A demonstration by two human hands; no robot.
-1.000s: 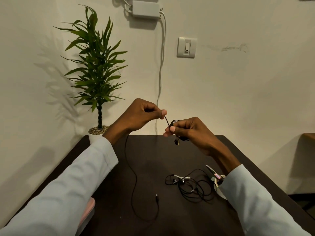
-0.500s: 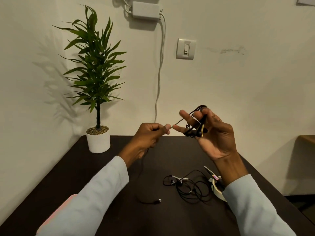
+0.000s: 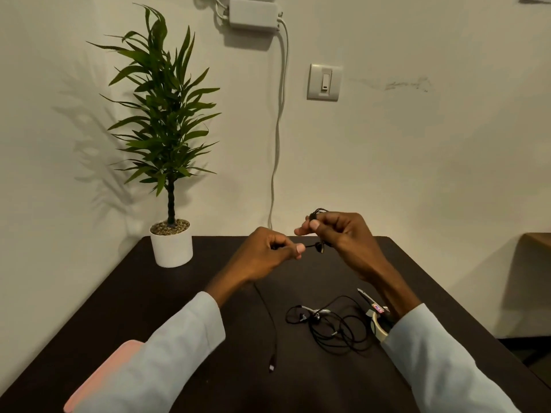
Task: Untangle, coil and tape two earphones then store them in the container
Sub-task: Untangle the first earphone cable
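A pink container (image 3: 101, 380) is lying at the near left of the dark worktop (image 3: 185, 299), half hidden by the left sleeve; its contents cannot be seen. A black earphone cable (image 3: 269, 320) is being pinched by the left hand (image 3: 265, 254) and coiled round the curled fingers of the right hand (image 3: 340, 234), its plug resting on the worktop. A second tangled earphone (image 3: 331, 326) is lying near right, beside a tape roll (image 3: 378, 326) and a small red-labelled tool (image 3: 371, 302), its writing unreadable. A potted plant (image 3: 167, 129) is standing far left.

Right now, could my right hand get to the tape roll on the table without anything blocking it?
Probably yes, but not freely. The tape roll lies right under the right wrist with nothing over it, yet the right hand is wound with the black earphone that the left hand also pinches.
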